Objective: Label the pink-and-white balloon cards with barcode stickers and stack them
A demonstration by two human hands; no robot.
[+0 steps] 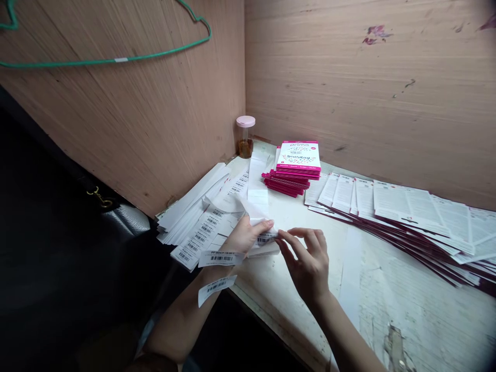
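Observation:
My left hand [244,237] is closed on a sheet of barcode labels, its thumb pressed on the top and part of the white paper curling up behind. At the right edge of that sheet, my right hand [308,258] pinches the end of a barcode label [265,239] between thumb and forefinger. Two more barcode labels cling to my left arm: one at the wrist [221,258], another lower on the forearm [217,290]. Under and left of my left hand lie printed label sheets [199,235] in a loose pile. A pink-edged stack of packets [298,157] stands beyond my hands.
White-backed packets [411,206] overlap in a long fanned row on the right of the white table [387,268]. A pink-lidded jar [245,135] sits in the corner between wooden panels. A green hanger [155,54] hangs on the left panel.

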